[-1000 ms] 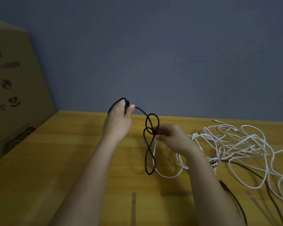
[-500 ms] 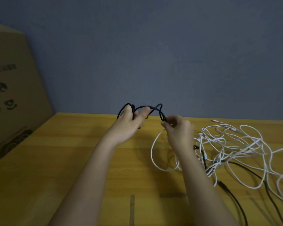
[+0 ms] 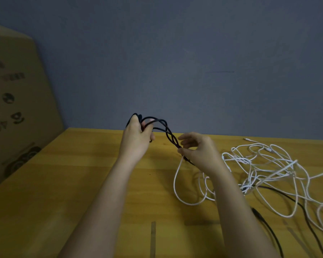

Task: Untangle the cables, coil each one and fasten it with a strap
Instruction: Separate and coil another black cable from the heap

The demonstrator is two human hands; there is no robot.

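The right hand (image 3: pixel 199 151) has dropped lower, stretching the black cable (image 3: pixel 164 130) from the left hand (image 3: pixel 137 136).

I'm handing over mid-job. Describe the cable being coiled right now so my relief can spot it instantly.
On the yellow wooden table, look between the two raised hands. The black cable runs in twisted loops from the left hand to the right hand. It alone is lifted; the white cables lie tangled on the table.

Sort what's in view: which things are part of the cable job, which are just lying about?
In the job:
- black cable, gripped by left hand, pinched by right hand
- white cables, tangled on the table
- strap, flat at the near edge

Lying about:
- cardboard box, far left
- grey wall
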